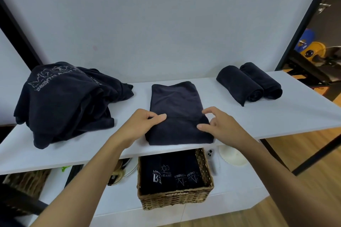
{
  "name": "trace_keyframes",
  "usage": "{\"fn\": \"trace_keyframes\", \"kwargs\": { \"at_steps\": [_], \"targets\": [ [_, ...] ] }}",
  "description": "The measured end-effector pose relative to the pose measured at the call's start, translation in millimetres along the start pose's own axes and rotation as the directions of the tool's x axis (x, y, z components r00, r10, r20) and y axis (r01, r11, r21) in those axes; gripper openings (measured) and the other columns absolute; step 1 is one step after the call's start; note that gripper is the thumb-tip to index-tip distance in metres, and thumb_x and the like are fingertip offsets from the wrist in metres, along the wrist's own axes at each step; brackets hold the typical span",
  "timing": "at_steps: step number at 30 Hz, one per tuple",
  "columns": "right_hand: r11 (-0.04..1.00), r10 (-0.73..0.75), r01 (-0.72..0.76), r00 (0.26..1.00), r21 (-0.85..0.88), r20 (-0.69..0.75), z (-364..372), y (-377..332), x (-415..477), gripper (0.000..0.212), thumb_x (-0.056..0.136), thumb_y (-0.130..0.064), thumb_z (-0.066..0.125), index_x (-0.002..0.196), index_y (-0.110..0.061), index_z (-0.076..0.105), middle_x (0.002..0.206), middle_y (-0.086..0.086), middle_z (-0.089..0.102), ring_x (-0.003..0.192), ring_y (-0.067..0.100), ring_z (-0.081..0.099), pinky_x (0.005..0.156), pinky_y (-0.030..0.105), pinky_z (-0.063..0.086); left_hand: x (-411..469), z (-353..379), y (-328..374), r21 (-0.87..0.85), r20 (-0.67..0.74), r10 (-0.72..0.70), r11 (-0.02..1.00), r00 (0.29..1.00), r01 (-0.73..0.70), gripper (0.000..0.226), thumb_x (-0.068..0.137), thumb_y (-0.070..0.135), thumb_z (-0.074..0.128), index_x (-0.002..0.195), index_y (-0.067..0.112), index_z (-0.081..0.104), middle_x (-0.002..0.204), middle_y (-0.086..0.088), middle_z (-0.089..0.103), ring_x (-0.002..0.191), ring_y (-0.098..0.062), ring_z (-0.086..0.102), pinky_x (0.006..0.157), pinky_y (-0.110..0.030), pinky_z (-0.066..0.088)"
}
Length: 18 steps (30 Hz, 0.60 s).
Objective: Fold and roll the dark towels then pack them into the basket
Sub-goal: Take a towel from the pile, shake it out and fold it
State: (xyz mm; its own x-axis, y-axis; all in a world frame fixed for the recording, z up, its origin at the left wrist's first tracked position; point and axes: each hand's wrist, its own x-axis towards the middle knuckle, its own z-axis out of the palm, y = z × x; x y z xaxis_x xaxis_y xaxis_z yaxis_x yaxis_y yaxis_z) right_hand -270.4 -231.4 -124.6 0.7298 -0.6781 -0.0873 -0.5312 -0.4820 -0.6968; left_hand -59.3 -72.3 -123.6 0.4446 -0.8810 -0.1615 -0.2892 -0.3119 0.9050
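A dark towel (176,101) lies folded into a long strip on the white table (258,114), its near end rolled over once. My left hand (145,122) grips the left side of that rolled end, thumb on top. My right hand (218,122) touches its right side, fingers half curled and spread. Two rolled dark towels (249,84) lie side by side at the back right. A heap of unfolded dark towels (68,101) sits at the left. The wicker basket (175,199) stands on a lower shelf under the table edge, holding several rolled dark towels.
A white wall stands behind the table. On the lower shelf are a white round object (232,156) and a phone (210,153) right of the basket, and another wicker basket (27,180) at the far left. Wood floor and a black frame post lie to the right.
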Motion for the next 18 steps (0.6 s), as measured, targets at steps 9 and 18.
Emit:
{"fn": "trace_keyframes", "kwargs": {
  "at_steps": [9,18],
  "targets": [
    [0.661,-0.520,0.532,0.833,-0.529,0.187,4.9,6.6,-6.3,0.046,0.089,-0.059,0.048,0.122,-0.031,0.062,0.118,-0.014,0.063,0.107,0.008,0.056,0.094,0.027,0.036,-4.0,9.0,-12.7,0.468,-0.138,0.388,0.836,0.911,-0.285,0.011,0.084,0.038,0.071,0.081,0.028,0.072,0.098,0.013,0.061,0.090,-0.004,0.055,0.084,-0.023,0.044],
    [0.821,-0.392,0.437,0.900,-0.368,0.192,-1.0,-0.5,19.1,0.027,0.090,-0.044,0.063,0.108,-0.024,0.070,0.126,-0.012,0.048,0.112,0.007,0.046,0.099,0.029,0.035,-3.3,5.0,-18.1,0.734,0.140,0.491,0.532,0.860,-0.423,0.039,0.089,0.054,0.057,0.109,0.024,0.069,0.101,0.009,0.065,0.094,-0.011,0.055,0.083,-0.024,0.039]
  ]
}}
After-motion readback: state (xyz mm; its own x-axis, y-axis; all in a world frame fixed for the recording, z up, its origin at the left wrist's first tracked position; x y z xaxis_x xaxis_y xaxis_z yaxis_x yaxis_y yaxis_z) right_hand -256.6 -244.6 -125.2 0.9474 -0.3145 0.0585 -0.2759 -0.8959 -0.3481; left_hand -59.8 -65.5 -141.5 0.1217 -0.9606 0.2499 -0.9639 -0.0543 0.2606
